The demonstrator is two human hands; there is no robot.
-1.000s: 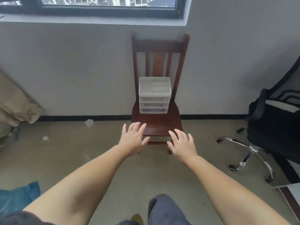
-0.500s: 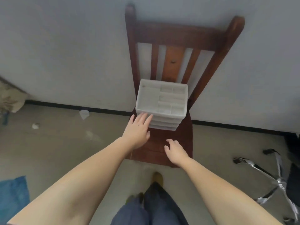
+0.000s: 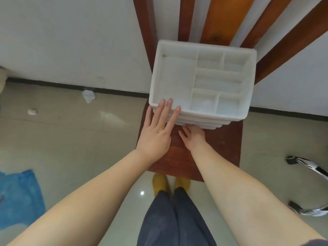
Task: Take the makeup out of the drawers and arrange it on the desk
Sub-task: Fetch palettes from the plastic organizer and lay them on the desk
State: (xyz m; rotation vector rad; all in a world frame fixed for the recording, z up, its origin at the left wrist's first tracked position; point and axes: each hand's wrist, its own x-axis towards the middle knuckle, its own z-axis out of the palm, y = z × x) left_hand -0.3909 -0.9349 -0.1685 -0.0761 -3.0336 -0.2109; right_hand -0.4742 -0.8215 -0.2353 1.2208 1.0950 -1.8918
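A white plastic drawer unit (image 3: pixel 202 82) stands on a dark wooden chair (image 3: pixel 221 150) against the wall. Its top is an open tray split into several empty compartments. The drawer fronts below are stacked and shut. My left hand (image 3: pixel 156 132) lies flat with fingers spread on the unit's near left corner, fingertips over the top rim. My right hand (image 3: pixel 192 136) is lower, at the front of the bottom drawers, its fingers tucked under the unit's edge and hidden. No makeup is visible.
Crumpled white paper scraps (image 3: pixel 88 95) lie on the floor at the left by the baseboard. A blue cloth (image 3: pixel 19 196) lies at lower left. Chrome legs of an office chair (image 3: pixel 308 167) reach in at the right. My legs and yellow shoes (image 3: pixel 160 181) stand before the chair.
I have stepped close to the chair and look down on the unit. My left hand moved onto its front left corner; my right hand reached the lower drawer fronts.
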